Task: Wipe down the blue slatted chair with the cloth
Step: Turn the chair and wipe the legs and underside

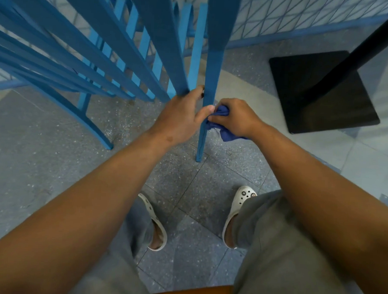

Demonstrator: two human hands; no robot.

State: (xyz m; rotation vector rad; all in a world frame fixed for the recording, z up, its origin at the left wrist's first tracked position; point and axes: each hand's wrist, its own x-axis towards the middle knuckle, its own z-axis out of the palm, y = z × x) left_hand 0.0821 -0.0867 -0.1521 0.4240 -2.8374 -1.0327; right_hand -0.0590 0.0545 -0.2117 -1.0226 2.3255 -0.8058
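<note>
No readable brand or label anywhere; the only mark is a small round charm with an "m"-like letter on the right white clog (239, 205), too small to be sure. Left white clog (156, 224) has strap holes, no writing visible.

Blue slatted chair (134, 56) fills the upper left and centre, seen from above. Painted flat wooden slats, matte, long and narrow, fanning out with gaps between; thin straight legs end on the floor. One leg (203, 134) runs down between the two hands.

Left hand (180, 120) grips the end of a dark blue slat, fingers curled over and behind it, thumb stretched toward the leg and touching the cloth.

Right hand (235, 119) holds the cloth (220, 123) bunched up, fingers curled tight round it, pressing it against the right side of the leg. Cloth is dark blue, soft, crumpled fabric, a loose corner hanging under the hand.

Floor (56, 164) is grey speckled terrazzo tile with thin joints. Black square flat table base (317, 102) with dark pole sits upper right, well apart from the chair. Blue lattice railing (303, 18) behind. Grey trousers (284, 249), orange edge (192, 293) at the bottom of frame.
</note>
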